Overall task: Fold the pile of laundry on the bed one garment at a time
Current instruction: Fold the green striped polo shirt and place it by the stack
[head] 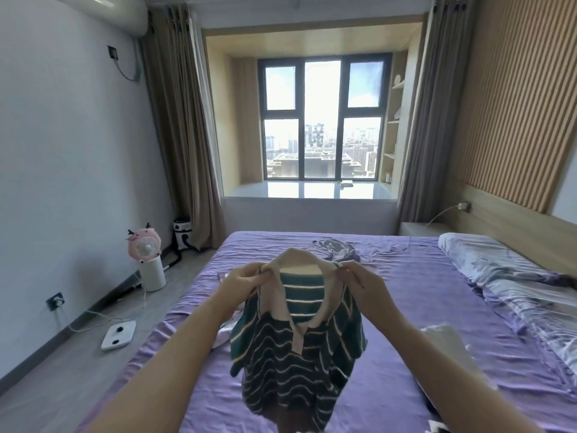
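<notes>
Striped in dark green and cream, a knitted polo shirt (296, 348) hangs in the air above the bed (406, 292), held up by its two shoulders with its pale collar on top and its hem dangling toward the camera. At the shirt's left shoulder, the left hand (246, 281) has its grip pinching the fabric beside the collar, fingers curled over the cloth. At the shirt's right shoulder, the right hand (362, 281) pinches the fabric the same way, thumb and fingertips closed on the knit. Both forearms reach in from the near edge of the view.

Beyond the shirt, on the purple sheet, lies a crumpled pale patterned garment (335, 246). Right of the shirt, near the right forearm, a white garment (449, 342) rests on the sheet. Farther right of the shirt, a floral pillow (487, 257) lies along the headboard side. Left of the shirt, on the floor, stand a pink fan (144, 245) on a white base and a white scale (118, 334).
</notes>
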`<state>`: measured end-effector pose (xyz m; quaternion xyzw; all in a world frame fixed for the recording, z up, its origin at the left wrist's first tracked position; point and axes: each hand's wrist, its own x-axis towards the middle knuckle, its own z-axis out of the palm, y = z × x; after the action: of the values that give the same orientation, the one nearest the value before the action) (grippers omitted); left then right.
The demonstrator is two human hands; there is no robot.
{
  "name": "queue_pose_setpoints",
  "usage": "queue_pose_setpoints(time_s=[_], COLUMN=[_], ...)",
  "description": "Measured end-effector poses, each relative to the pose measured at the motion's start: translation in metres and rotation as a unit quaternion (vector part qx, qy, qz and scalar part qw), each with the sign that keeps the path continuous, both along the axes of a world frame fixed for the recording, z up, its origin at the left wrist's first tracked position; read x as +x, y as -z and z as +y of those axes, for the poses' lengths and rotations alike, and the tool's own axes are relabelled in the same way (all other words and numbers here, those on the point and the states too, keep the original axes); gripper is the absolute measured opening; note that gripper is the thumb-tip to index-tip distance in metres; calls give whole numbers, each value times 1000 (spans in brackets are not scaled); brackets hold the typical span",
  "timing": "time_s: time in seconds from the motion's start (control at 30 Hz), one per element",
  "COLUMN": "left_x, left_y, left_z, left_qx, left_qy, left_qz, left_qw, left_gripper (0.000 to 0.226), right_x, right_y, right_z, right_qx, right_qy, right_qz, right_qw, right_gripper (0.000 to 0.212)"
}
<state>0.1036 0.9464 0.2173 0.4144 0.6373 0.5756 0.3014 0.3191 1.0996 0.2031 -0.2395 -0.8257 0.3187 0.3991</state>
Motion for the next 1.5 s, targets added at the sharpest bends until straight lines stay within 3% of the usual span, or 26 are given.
queue_pose_setpoints(time_s=[0.13, 0.37, 0.47, 0.5, 0.53, 0.57, 0.67, 0.77, 0.87, 1.0, 1.13, 1.3, 1.5], left_x=[5, 1, -4, -7, -12, -16, -27, -39, -50, -66, -84, -127, -164], left_y=[25, 52, 57, 58, 61, 66, 98, 148, 206, 281, 338, 384, 448], left_z=[-1, -9, -5, -2, 1, 4, 15, 28, 42, 62, 89, 146, 215], left_qx=[-6, -97, -139, -185, -245, -305, -387, -378, -389, -398, -391, -368, -390], left_qy=[-58, -50, -23, 7, 46, 88, 143, 85, 58, 31, -1, 4, -10], left_qz=[93, 279, 314, 318, 321, 318, 299, 294, 247, 213, 258, 339, 339], left_qw=[994, 954, 939, 930, 914, 894, 860, 874, 886, 892, 884, 866, 856], left_gripper=[14, 16, 14, 17, 18, 18, 28, 26, 22, 16, 17, 22, 23], right_x=[-9, -5, -11, -13, -13, -15, -29, -44, -59, -76, -95, -135, -182], right_y=[24, 51, 73, 72, 68, 75, 116, 149, 207, 271, 325, 369, 433], right_z=[-15, -27, -19, -18, -22, -19, -3, 2, 13, 34, 58, 108, 155], right_qx=[52, 96, 25, 60, 92, 158, 190, -24, -5, -84, -67, 0, -76], right_qy=[65, 74, 91, 100, 79, 46, -34, 14, 10, 40, 70, 73, 159], right_qz=[-54, -150, -189, -161, -200, -313, -474, -416, -417, -425, -458, -506, -470], right_qw=[995, 981, 977, 980, 972, 936, 859, 909, 909, 900, 883, 859, 865], right_gripper=[20, 26, 28, 26, 20, 15, 38, 26, 25, 24, 11, 27, 23])
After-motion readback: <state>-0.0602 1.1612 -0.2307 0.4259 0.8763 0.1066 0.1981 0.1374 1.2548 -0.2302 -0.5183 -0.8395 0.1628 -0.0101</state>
